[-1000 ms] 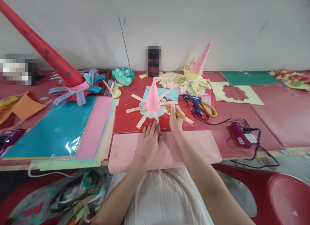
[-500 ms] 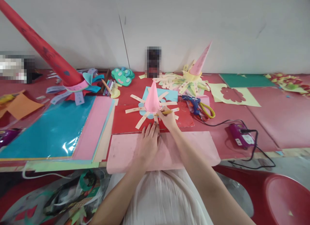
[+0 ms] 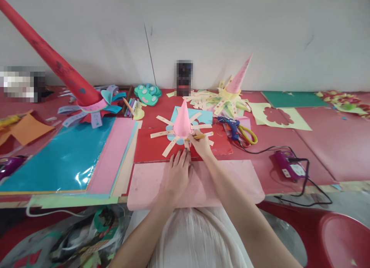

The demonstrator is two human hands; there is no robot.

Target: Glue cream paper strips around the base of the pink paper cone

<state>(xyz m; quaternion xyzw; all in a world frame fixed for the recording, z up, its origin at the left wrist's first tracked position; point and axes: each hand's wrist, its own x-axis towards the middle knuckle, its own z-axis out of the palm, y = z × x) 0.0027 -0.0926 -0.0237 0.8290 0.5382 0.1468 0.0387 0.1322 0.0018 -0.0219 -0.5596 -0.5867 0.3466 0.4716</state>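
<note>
A small pink paper cone (image 3: 182, 121) stands on a blue flower cutout with cream paper strips (image 3: 162, 134) fanned out around it, all on a red sheet (image 3: 150, 148). My right hand (image 3: 201, 145) is closed on a yellow pencil (image 3: 199, 136), its tip at a strip by the cone's base. My left hand (image 3: 177, 172) lies flat with fingers stretched out on a pink sheet (image 3: 144, 183) at the table's near edge, fingertips at the red sheet's border.
A stack of blue and pink sheets (image 3: 66, 156) lies at left, behind it a long red cone (image 3: 52, 56). A blue glue gun (image 3: 231, 125), yellow-handled scissors (image 3: 248, 134) and a purple device (image 3: 286, 164) with black cord sit at right. Another pink cone (image 3: 238, 77) stands behind.
My right hand has swung the pencil from the right-hand strips leftward to the strip at the cone's base. My left hand has stayed flat on the pink sheet.
</note>
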